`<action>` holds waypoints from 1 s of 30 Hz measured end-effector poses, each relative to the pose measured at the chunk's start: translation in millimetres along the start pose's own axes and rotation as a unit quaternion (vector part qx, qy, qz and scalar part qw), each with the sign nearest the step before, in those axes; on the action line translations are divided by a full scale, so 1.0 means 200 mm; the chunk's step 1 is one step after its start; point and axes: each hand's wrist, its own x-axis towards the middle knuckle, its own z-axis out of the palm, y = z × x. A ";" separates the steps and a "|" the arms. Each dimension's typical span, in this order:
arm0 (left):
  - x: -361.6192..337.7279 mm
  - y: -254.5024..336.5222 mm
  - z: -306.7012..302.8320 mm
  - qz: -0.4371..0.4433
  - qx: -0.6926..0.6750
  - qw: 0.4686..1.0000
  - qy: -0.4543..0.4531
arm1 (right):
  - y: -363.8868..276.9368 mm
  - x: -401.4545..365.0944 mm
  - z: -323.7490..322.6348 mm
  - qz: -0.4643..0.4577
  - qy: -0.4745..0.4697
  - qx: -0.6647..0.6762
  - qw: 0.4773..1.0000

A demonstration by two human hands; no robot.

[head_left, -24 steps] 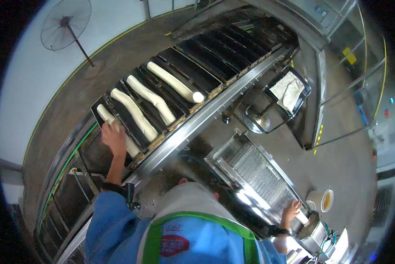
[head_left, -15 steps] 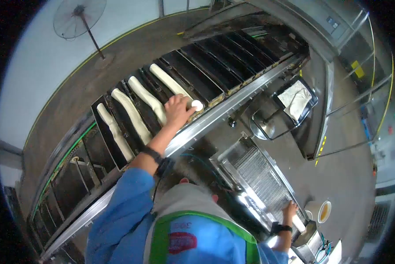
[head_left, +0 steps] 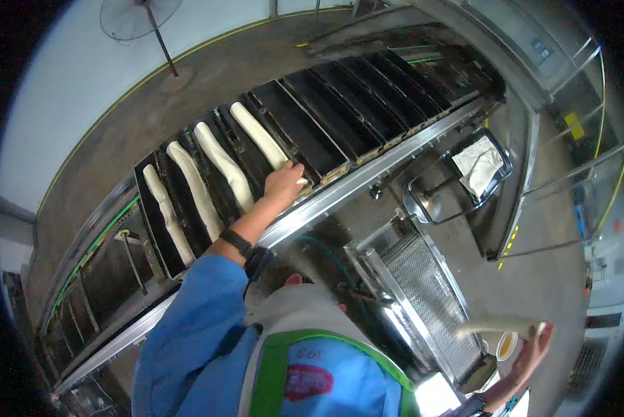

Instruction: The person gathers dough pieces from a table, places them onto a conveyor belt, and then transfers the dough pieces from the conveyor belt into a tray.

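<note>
My left hand [head_left: 284,182] is curled over the near end of a long pale dough log [head_left: 256,133], which lies in a black baking pan. Three more logs lie in the pans to the left: one dough log [head_left: 223,163], another dough log [head_left: 194,186] and the leftmost dough log [head_left: 167,214]. Out to the lower right, my right hand [head_left: 534,347] grips one end of another dough log [head_left: 496,324]. That log is lifted and blurred, its other end over a ridged metal conveyor [head_left: 426,278].
More black baking pans [head_left: 353,104] continue right along a metal rail [head_left: 388,154]. A stool [head_left: 423,198] stands beyond it, near a black tray [head_left: 504,163] with a white cloth [head_left: 477,165]. A bucket [head_left: 503,345] with yellowish contents is beside my right hand. A fan [head_left: 145,14] stands behind.
My right hand has swung up and right from the conveyor's lower end, lifting a dough log. My left hand has closed further over the near end of its log.
</note>
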 end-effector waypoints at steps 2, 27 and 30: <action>-0.01 -0.03 -0.02 -0.006 -0.034 0.999 -0.029 | -0.24 0.02 0.12 -0.043 -0.048 0.107 0.992; 0.07 0.31 0.04 -0.009 -0.109 0.985 0.133 | 0.64 0.22 1.61 -0.251 -0.476 -0.185 0.823; 0.20 0.46 0.19 0.057 -0.167 0.979 0.100 | 1.01 0.29 1.37 -0.236 -0.443 -0.286 0.817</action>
